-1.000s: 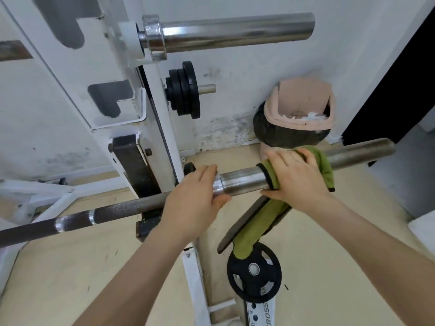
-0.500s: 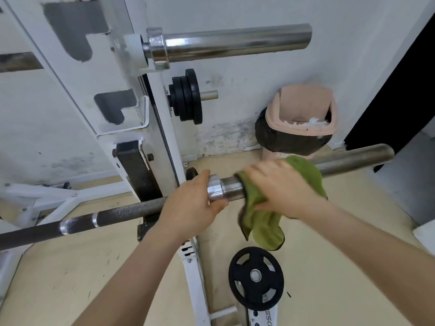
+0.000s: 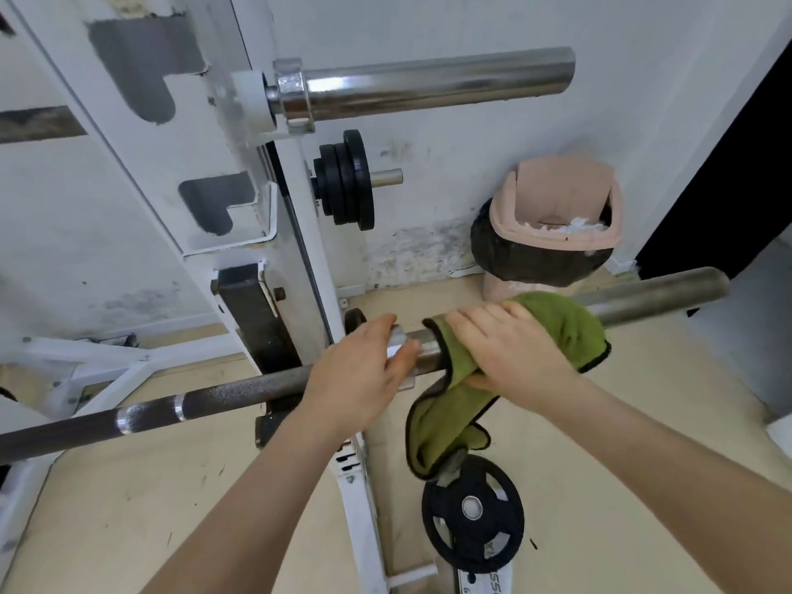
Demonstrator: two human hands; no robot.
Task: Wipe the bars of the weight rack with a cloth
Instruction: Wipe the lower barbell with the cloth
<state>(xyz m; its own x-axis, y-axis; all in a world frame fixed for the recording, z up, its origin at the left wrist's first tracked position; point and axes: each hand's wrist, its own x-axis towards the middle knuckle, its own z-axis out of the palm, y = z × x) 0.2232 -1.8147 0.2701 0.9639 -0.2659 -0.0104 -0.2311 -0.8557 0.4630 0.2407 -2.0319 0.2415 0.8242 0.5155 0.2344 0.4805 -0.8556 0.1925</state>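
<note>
Green soft cloth [image 3: 570, 325] wraps the long grey metal bar [image 3: 660, 295] in the middle of the frame. The right hand [image 3: 510, 353] grips the cloth on the bar. The left hand [image 3: 364, 375] holds the bar just beside it.

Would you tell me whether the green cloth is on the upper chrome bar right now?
No, the cloth is wrapped over the lower bar, gripped by the right hand; the upper bar is bare.
</note>
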